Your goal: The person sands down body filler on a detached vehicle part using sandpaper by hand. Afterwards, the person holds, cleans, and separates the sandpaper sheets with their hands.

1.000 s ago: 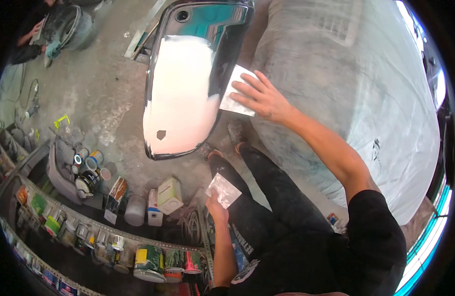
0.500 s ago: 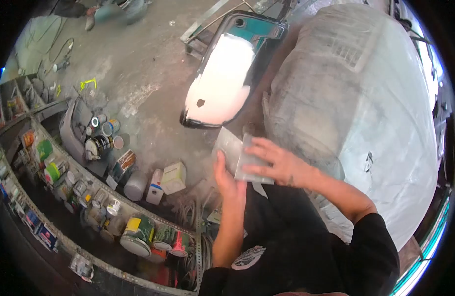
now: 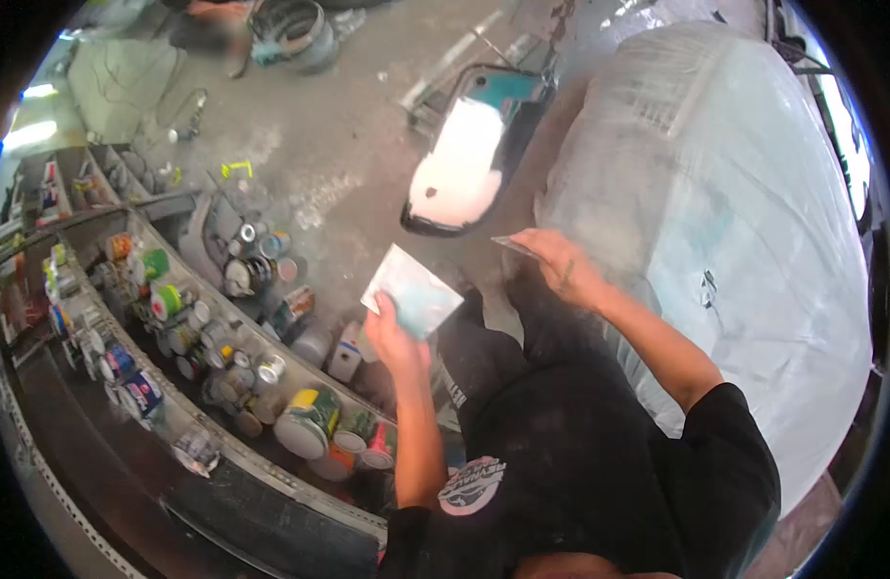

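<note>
Metal shelving (image 3: 271, 490), crowded with cans (image 3: 310, 425), runs along your left side, perhaps so that supplies stay close. Next comes your left hand (image 3: 397, 338), its fingers closed on a pale square plate (image 3: 421, 292) held just left of your legs, thumb on the upper face and the rest hidden beneath; that grip likely leaves most of the face free. The plate is turned so that one corner points away from you, and being nearly square it shows no clear long axis. Beyond it is the panel (image 3: 464, 145), coated white over its middle, its long axis running from near left to far right (what bears it is hard to make out). Further right, the fingers of your right hand (image 3: 563, 265) pinch a thin blade (image 3: 514, 245), seen almost edge-on and pointing leftward, probably gripped there to keep its front edge unobstructed. Past that, pale sheeting (image 3: 753, 251) drapes a large bulk, presumably against dust.
</note>
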Demonstrator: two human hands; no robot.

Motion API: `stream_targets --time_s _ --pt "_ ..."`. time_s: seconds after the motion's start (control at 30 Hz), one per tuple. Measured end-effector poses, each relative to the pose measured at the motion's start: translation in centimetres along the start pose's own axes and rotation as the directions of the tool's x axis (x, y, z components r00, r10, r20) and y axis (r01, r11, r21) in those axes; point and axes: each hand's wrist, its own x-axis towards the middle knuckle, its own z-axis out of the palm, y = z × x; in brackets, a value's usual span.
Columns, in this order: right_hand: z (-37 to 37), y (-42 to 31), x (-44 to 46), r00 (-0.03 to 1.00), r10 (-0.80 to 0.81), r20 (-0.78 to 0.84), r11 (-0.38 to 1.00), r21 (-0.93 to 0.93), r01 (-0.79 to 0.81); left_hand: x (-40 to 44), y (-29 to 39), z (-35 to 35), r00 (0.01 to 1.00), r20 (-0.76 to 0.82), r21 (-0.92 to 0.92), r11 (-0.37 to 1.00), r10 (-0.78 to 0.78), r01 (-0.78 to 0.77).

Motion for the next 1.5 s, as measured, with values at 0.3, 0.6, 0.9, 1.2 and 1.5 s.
stream_targets --time_s 0.3,0.6,0.9,1.2,1.5 --pt "4.0 -14.6 10.2 0.927 -0.376 0.0 0.912 -0.178 0.37 4.8 5.7 -4.7 0.984 0.18 0.294 0.955 -0.019 -0.036" --pt "14.9 -29.5 20.1 0.932 -0.361 -0.027 0.908 -0.237 0.345 15.7 23.6 -9.8 0.976 0.14 0.256 0.946 0.168 -0.199" --pt "13.9 -31.4 25.1 0.921 -0.268 -0.284 0.946 0.106 0.308 23.0 30.9 -8.6 0.935 0.279 0.296 0.907 0.22 -0.301" --pt "12.1 -26.3 30.0 0.895 -0.167 -0.414 0.986 -0.076 0.149 28.9 30.1 -1.5 0.866 0.38 0.341 0.92 -0.324 0.194" --pt "13.7 -14.3 29.7 0.48 0.743 -0.466 0.667 0.565 -0.485 37.1 30.9 11.3 0.768 0.589 0.462 0.884 -0.25 -0.067"
